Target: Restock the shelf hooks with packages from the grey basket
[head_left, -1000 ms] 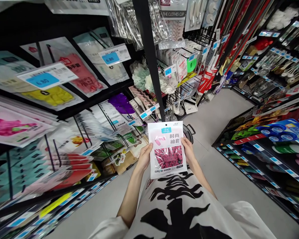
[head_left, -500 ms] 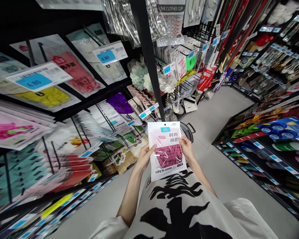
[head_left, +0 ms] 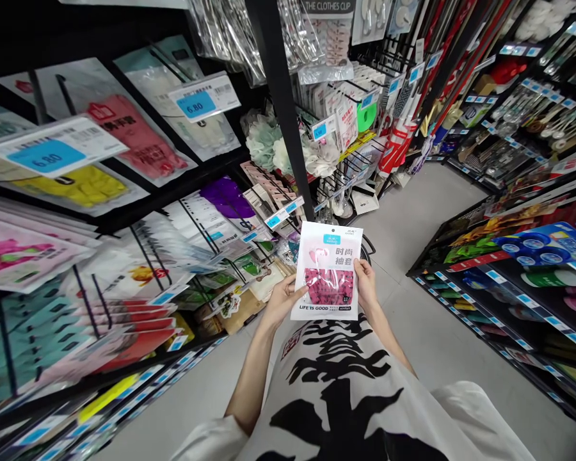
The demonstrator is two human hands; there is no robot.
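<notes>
In front of my chest I hold a flat white packet of sleeve covers [head_left: 328, 285], with dark pink patterned fabric showing through its clear window. My left hand [head_left: 284, 299] pinches the packet's left edge, its thumb lying over the front near the window. At the right edge, my right hand [head_left: 365, 282] grips it with the thumb in front. The fingers behind the packet are hidden. Its printed front faces me, upright and tipped slightly back.
Hanging packs of rubber gloves [head_left: 137, 137] line the left rack, with price tags [head_left: 204, 96] jutting out. Pale bath puffs [head_left: 264, 141] hang near a black post [head_left: 281, 96]. A low shelf unit [head_left: 509, 307] stands right of the grey floor [head_left: 403, 224].
The packet has moved slightly right and up and tipped back, and both hands went with it. My left thumb now reaches further over its front.
</notes>
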